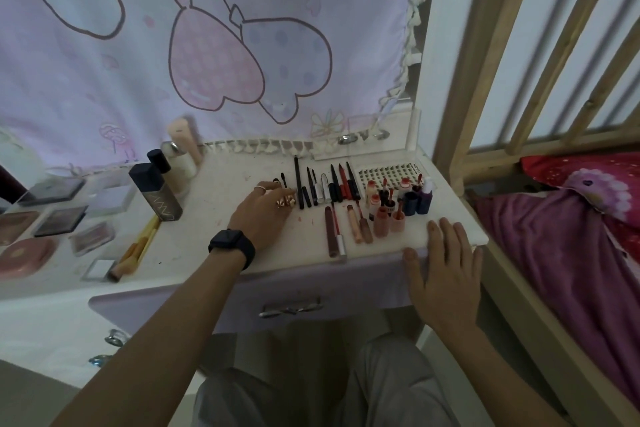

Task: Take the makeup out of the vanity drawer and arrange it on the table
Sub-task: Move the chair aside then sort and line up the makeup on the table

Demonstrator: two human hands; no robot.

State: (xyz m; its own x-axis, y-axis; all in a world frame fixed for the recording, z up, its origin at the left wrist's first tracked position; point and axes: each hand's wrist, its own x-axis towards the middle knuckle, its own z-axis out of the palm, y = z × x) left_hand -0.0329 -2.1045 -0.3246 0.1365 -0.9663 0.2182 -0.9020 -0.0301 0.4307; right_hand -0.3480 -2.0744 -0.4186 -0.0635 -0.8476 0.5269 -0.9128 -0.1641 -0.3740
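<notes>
The left hand (263, 215) met the pencils (325, 187), its grip blurred — I could not tell; the right hand (446, 263) lay flat, released, on the counter (207, 208). The bottle (156, 191) had illegible lettering.

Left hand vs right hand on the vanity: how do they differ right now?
The left hand wears a black watch and a ring; the right hand is bare. The left hand's fingers bend beside the pencil row; the right hand lies flat over the front edge of the table. Both rest on the table.
</notes>
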